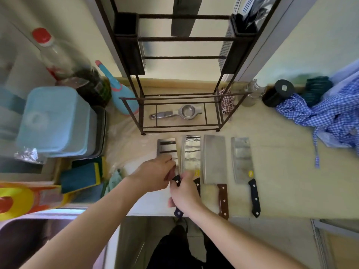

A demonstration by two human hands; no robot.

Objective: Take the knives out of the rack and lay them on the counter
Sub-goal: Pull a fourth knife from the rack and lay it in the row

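Observation:
A dark metal rack stands at the back of the beige counter. Four cleavers lie side by side in front of it, blades pointing away from me. The leftmost cleaver has a black handle. My right hand is closed around that handle, and my left hand rests on the rear of its blade. Beside it lie a second black-handled cleaver, a brown-handled cleaver and another black-handled cleaver.
A metal squeezer lies on the rack's bottom shelf. Blue lidded containers, a red-capped bottle and sponges crowd the left. A blue checked cloth and a dark jar sit at the right. A sink is at lower left.

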